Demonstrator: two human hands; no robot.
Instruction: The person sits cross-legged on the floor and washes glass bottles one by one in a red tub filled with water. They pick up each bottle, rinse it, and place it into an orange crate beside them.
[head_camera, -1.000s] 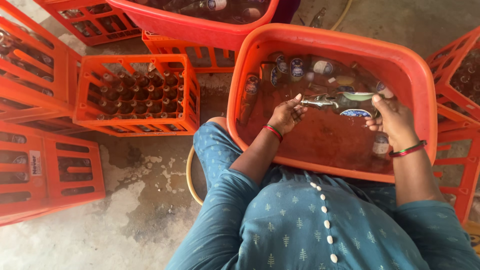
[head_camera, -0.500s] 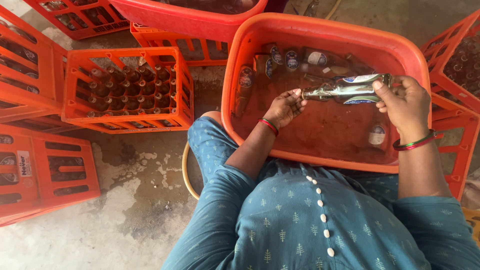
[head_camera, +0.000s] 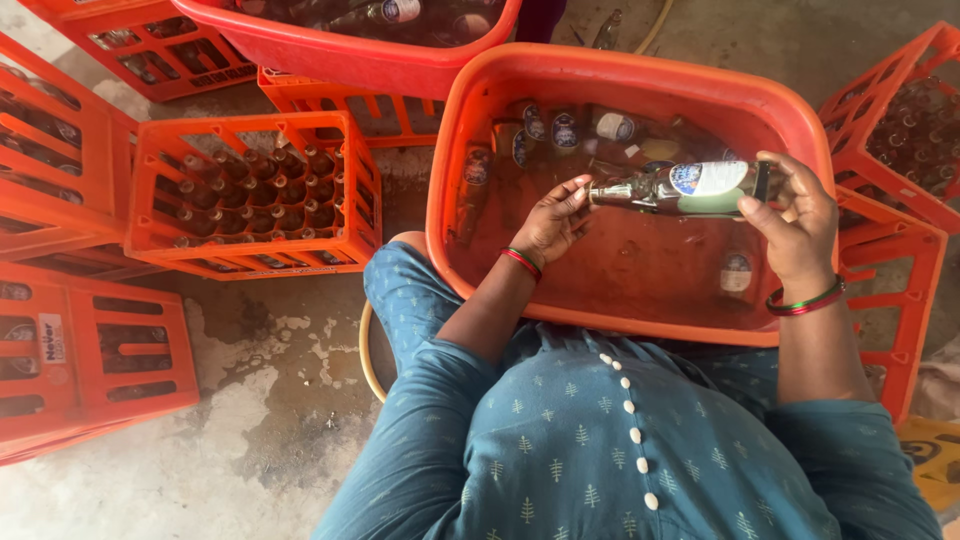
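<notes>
A clear glass bottle (head_camera: 680, 187) with a pale label lies sideways above the murky water of an orange tub (head_camera: 560, 70). My right hand (head_camera: 795, 225) grips its base end. My left hand (head_camera: 553, 220) pinches the neck end, fingers closed at the mouth. Both wrists wear red and green bangles. Several more labelled bottles (head_camera: 565, 130) float or lie sunk along the far side of the tub, and one (head_camera: 737, 272) sits under water near my right hand.
An orange crate (head_camera: 250, 190) full of upright bottles stands to the left, with more orange crates (head_camera: 80, 350) around it. A red tub (head_camera: 350, 45) with bottles sits behind. Further crates (head_camera: 900, 120) stand at the right. The concrete floor is wet.
The bottle has been lifted out of the water and now lies level between both hands. My view has shifted slightly toward the tub.
</notes>
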